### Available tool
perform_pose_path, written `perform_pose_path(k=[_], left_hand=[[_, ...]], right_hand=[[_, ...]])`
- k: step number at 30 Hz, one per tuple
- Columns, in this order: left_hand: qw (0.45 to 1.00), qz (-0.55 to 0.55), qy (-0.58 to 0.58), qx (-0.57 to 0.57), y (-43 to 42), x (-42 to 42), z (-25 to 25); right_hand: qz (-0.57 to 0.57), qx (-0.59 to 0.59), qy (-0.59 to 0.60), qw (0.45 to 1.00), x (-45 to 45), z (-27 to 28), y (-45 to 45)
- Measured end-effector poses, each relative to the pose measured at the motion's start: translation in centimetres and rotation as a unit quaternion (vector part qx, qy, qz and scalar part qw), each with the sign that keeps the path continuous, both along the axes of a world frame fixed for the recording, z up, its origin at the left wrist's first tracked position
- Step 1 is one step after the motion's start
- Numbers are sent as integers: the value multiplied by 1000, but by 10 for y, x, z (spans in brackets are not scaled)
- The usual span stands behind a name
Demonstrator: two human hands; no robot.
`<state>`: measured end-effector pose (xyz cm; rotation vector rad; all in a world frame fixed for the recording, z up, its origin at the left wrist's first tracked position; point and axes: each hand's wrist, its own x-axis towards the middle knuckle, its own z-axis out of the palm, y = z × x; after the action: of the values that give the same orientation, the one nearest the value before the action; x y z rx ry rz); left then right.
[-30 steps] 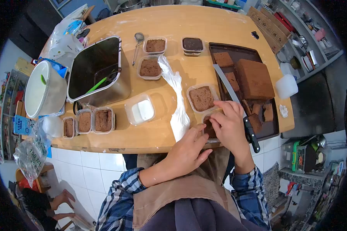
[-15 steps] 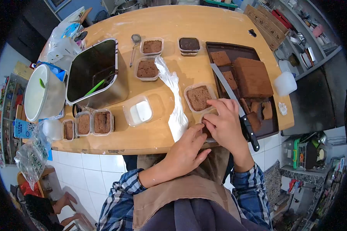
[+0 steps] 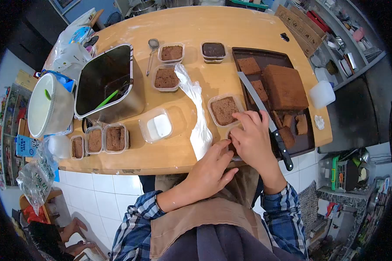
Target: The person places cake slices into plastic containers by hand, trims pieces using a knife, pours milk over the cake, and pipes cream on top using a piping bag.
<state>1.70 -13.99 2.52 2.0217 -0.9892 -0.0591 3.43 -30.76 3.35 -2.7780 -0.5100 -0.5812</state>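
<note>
A clear plastic container [image 3: 237, 159] with brown cake in it sits at the table's front edge, mostly hidden by my hands. My left hand [image 3: 210, 168] holds its left side, fingers along the rim and thumb apart near the front. From above, my right hand [image 3: 253, 138] bends its fingers down onto the cake inside; the fingertips are partly hidden. Just behind stands another container of cake [image 3: 224, 110], close to my right fingers. A white piping bag [image 3: 197, 117] lies to the left of it.
On the right, a dark tray [image 3: 310, 138] bears a cake block [image 3: 285, 87] and cut pieces, with a serrated knife [image 3: 265, 111] across its edge. Left are a container with white cream [image 3: 158, 126], several cake containers, a deep metal tin [image 3: 137, 89] and a white tub [image 3: 39, 117]. A small strainer [image 3: 152, 50] lies behind.
My right hand has shifted very slightly over the cake in the front container. My left hand stays in place.
</note>
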Motion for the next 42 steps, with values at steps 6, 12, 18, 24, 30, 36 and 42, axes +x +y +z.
perform_pose_path(k=[6,12,18,24,30,36,42], left_hand=[[1000,-5,27,6,2,0,2],[999,11,-11,28,-1,1,3],[991,44,-45,114,-11,1,7],[980,57,-91,165,-17,2,7],[982,57,-81,162,-17,2,9],[984,57,-75,150,-18,2,9],[983,56,-82,156,-16,0,8]], right_hand=[[10,19,34,999,-8,9,-4],[27,39,63,997,-11,8,-9],[24,64,90,994,-12,5,-10],[15,59,99,993,-14,2,-11],[-20,16,116,993,-18,6,-5],[-13,20,97,995,-15,7,-2],[12,78,91,993,-14,5,-8]])
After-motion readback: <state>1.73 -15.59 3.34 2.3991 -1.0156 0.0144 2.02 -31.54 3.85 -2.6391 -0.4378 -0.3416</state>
